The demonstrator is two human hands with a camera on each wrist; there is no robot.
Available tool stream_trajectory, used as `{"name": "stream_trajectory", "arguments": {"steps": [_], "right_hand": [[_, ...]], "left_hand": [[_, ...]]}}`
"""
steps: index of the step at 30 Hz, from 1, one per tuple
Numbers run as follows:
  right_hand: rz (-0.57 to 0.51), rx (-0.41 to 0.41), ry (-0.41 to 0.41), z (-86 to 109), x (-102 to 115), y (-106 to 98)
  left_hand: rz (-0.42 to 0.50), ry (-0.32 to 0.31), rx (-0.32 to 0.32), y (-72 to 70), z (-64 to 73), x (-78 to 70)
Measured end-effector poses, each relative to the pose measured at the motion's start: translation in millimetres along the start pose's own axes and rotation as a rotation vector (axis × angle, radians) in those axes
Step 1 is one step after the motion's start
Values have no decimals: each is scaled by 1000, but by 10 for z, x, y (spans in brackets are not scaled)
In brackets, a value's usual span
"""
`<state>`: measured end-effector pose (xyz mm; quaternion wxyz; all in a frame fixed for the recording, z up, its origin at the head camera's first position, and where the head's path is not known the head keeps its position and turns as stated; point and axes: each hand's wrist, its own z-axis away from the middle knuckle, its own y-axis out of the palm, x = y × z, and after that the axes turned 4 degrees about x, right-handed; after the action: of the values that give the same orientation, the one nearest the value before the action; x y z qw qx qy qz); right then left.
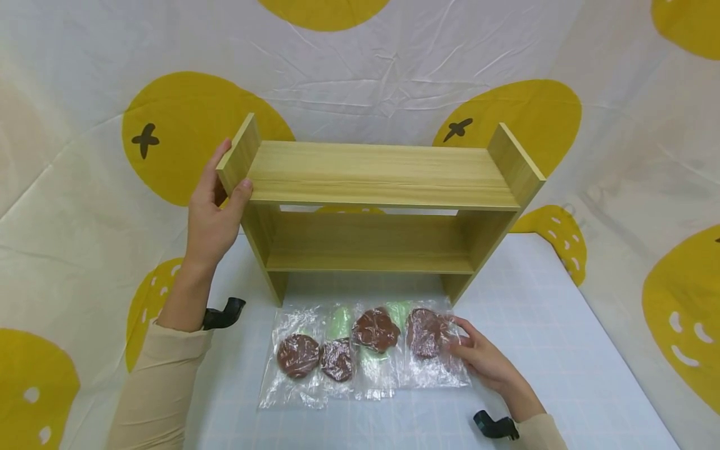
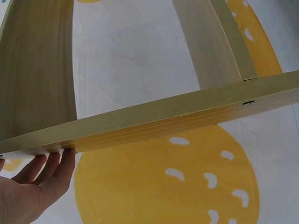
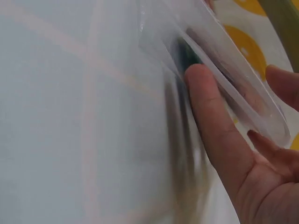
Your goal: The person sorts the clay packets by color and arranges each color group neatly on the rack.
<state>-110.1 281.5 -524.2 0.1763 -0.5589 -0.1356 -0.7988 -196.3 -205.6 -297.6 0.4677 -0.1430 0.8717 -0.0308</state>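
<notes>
A pale wooden two-tier shelf (image 1: 368,244) stands on the table in the head view. My left hand (image 1: 214,215) holds the upper part of its left side panel, with the thumb at the front edge; its fingertips also show against the panel in the left wrist view. In front of the shelf lies a row of clear plastic bags with brown, differently shaped pieces. My right hand (image 1: 486,356) is at the right edge of the rightmost bag (image 1: 430,372). In the right wrist view, the nearly straight index finger touches that bag (image 3: 280,123), and the thumb stands apart from it.
Left of that bag lie a flower-shaped brown piece (image 1: 375,330), a small brown piece (image 1: 337,360) and a round brown piece (image 1: 298,356), all bagged. Pale green shows among them. A light checked cloth (image 1: 562,350) covers the table. Behind hangs a white curtain (image 1: 388,75) with yellow prints.
</notes>
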Motion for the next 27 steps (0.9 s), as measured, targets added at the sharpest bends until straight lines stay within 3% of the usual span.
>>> {"name": "stream_trajectory", "arguments": {"steps": [12,22,27], "right_hand": [[-115,73,-100,22,-35,26],[-128,91,-159,91,32,71],[-163,145,-208,99,82,115]], "left_hand": [[-11,2,5,15,-4,-12],[-21,-8,4,1,6,-3],[-31,-13,5,-4,6,-6]]}}
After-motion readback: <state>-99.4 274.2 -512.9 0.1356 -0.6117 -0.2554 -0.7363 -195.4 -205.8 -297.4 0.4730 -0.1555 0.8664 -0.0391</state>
